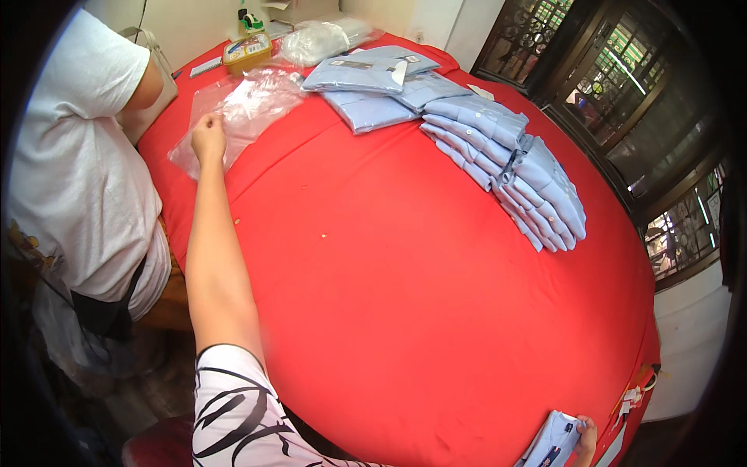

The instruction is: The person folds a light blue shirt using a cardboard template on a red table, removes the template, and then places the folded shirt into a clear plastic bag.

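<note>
My left arm stretches out over the far left of the table. My left hand (208, 138) is closed in a pinch at the edge of a clear plastic bag (247, 105), one of a loose, crinkled pile. At the lower right, my right hand (586, 440) grips the side of a folded light-blue shirt (551, 440) with dark labels on it. The picture's lower edge cuts off part of this shirt and hand.
On the red-covered table (373, 311) stand stacks of folded blue shirts (475, 132), with bagged shirts (362, 74) beside them. Behind lie a yellow tub (247, 53), a tape dispenser (250, 22) and a plastic bundle (315, 43). A person in white (85, 156) stands close at the left.
</note>
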The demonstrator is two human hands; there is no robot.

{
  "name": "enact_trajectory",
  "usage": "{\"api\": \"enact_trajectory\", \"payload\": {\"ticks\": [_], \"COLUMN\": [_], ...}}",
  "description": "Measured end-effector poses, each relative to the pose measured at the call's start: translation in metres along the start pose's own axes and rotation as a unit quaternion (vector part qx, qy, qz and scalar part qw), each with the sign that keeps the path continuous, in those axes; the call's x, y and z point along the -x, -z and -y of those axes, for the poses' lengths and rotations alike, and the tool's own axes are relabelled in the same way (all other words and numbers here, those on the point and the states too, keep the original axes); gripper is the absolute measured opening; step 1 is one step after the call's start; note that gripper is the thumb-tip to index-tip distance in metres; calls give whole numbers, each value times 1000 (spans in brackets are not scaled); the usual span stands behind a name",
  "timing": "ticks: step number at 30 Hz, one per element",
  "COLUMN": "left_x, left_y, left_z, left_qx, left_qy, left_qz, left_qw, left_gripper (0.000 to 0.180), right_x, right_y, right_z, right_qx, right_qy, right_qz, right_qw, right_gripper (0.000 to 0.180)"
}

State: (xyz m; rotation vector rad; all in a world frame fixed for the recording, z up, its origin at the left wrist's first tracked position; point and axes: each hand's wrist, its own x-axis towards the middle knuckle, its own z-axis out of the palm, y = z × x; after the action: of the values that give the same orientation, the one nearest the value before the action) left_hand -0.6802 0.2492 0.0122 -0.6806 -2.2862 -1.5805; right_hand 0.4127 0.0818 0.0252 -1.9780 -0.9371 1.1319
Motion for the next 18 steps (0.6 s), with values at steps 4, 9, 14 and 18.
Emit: {"api": "enact_trajectory", "payload": {"ticks": [4, 9, 14, 18], "left_x": [41, 99, 184, 258], "left_y": [-7, 14, 60, 87], "left_z": [-15, -41, -103, -153], "left_qx": [-151, 26, 101, -107], "left_qy": [-225, 48, 16, -148], "left_qz": [-103, 259, 370, 325], "left_qw": [957, 964, 923, 928], "left_gripper": [29, 28, 25, 25], "right_x": [-4, -6, -15, 27], "right_y": [10, 13, 26, -77], "right_z": [0, -10, -11, 118], "right_qx": [-13, -20, 85, 327], "right_qy": [5, 7, 75, 308], "right_qz": [-10, -11, -29, -113], "right_qw": [1000, 1000, 993, 886], "right_gripper": [27, 25, 23, 31]}}
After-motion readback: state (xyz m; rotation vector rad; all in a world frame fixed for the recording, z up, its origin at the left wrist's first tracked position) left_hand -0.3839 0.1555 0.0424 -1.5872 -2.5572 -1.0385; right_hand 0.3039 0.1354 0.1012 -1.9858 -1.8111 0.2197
